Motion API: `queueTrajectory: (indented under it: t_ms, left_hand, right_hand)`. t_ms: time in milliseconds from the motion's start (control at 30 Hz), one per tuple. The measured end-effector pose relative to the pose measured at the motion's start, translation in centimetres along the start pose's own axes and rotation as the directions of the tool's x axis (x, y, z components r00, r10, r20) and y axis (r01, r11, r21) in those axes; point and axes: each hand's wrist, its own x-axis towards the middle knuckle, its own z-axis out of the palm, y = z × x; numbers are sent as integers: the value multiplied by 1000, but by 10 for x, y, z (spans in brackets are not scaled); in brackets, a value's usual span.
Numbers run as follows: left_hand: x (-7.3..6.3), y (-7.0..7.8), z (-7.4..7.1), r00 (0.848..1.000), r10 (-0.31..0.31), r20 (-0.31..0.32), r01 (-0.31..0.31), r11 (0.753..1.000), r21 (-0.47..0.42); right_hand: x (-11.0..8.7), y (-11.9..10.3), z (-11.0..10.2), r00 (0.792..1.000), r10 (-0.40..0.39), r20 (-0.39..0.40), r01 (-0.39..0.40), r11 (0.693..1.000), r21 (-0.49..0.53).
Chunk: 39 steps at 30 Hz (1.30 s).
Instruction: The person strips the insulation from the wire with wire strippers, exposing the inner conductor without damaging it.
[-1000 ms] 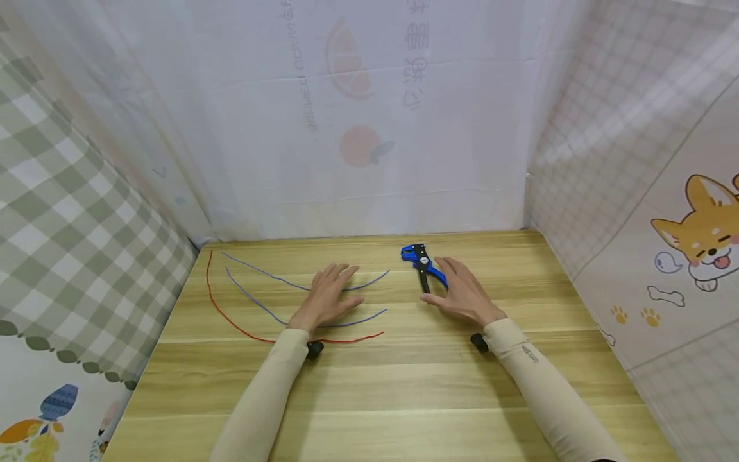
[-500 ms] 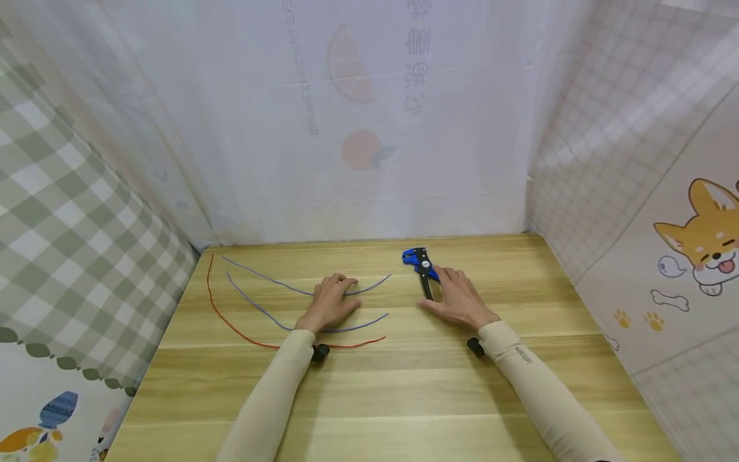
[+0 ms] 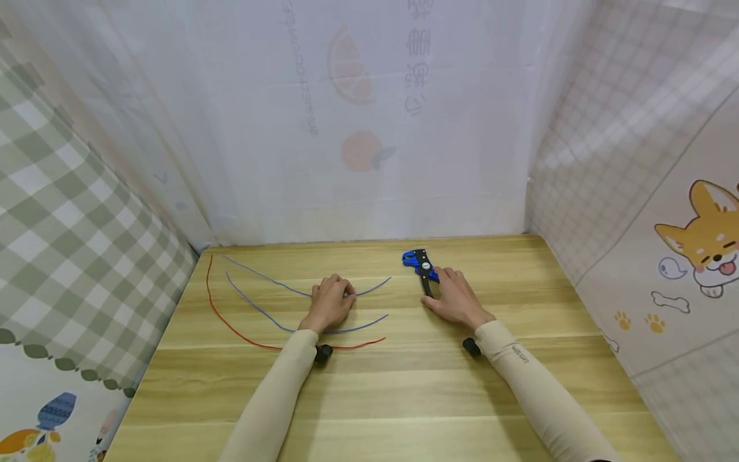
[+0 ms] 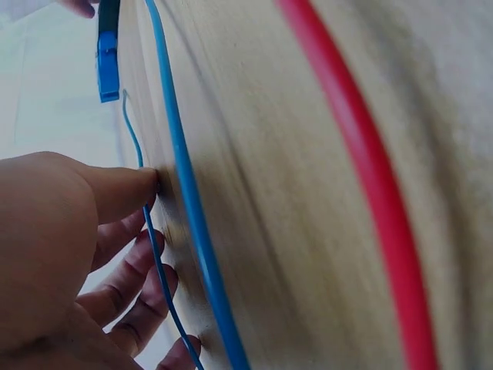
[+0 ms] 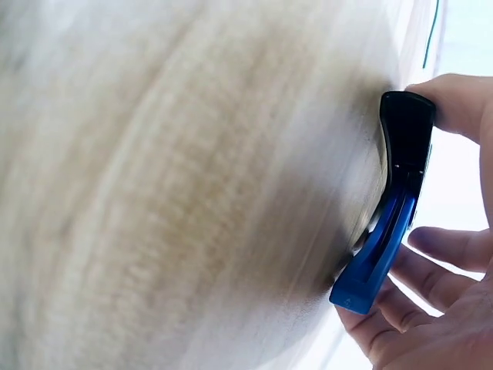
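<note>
A far blue wire [image 3: 274, 280] curves across the wooden table. My left hand [image 3: 330, 303] pinches it between thumb and index finger; the left wrist view shows the thin wire [image 4: 165, 287] running behind the thumb and past the other fingers. Below that lie a second blue wire [image 3: 254, 303] and a red wire [image 3: 219, 314], both passing under my left wrist. My right hand [image 3: 458, 300] grips a blue and black wire stripper [image 3: 425, 265] by its handles, thumb on the black handle [image 5: 407, 142], fingers behind the blue one. The stripper's head points away from me.
The wooden table [image 3: 404, 398] ends at a pale curtain [image 3: 450, 179] at the back. Checked cloth [image 3: 69, 212] hangs on the left, and a dog-printed sheet [image 3: 623, 269] on the right.
My left thumb and fingers have closed together on the far blue wire. My right hand has shifted slightly left and closed around the stripper's handles.
</note>
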Motion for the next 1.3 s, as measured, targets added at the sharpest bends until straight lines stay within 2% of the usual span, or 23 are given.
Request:
queueTrajectory:
  t_ms: [133,300,433,533,600,700,767,833,900,1067,1200,1300]
  left_hand:
    - [1,2,-1,1000,-9,13,9,1000,17]
    - [0,0,0,1000,5,13,-5,1000,-7]
    - [-5,2,-3,999,28,19,-28,1000,-2]
    - [-5,0,-5,997,78,-2,-78,997,-18]
    - [-2,-5,-1,993,116,-28,-117,992,-45]
    - [5,-21,12,981,171,-90,-179,980,-84]
    - [11,-33,23,972,204,-114,-213,974,-82]
    - [14,-38,28,963,237,-127,-247,967,-70]
    - [11,-30,20,958,260,-122,-270,960,-75]
    - [-10,5,-13,966,243,-84,-253,956,-146]
    - [-17,16,-23,965,249,-80,-259,954,-152]
    - [-19,19,-28,954,285,-96,-298,939,-174]
  right_hand:
    - [1,1,-3,999,29,18,-30,999,34]
    - [-2,1,-5,998,55,19,-56,996,62]
    - [-7,1,-5,998,64,25,-65,995,69]
    - [-9,2,-5,995,90,32,-92,994,66]
    - [-9,2,-6,994,108,31,-109,992,60]
    - [-10,4,-8,992,123,17,-124,991,52]
    - [-11,5,-9,992,124,3,-124,992,39]
    - [-11,6,-9,992,128,-15,-127,991,27]
    - [-11,7,-8,991,129,-27,-128,991,22]
    - [-15,9,-7,988,153,-21,-152,987,55]
    - [-18,11,-10,983,179,-43,-172,978,119]
    - [-21,12,-14,979,190,-79,-173,968,181]
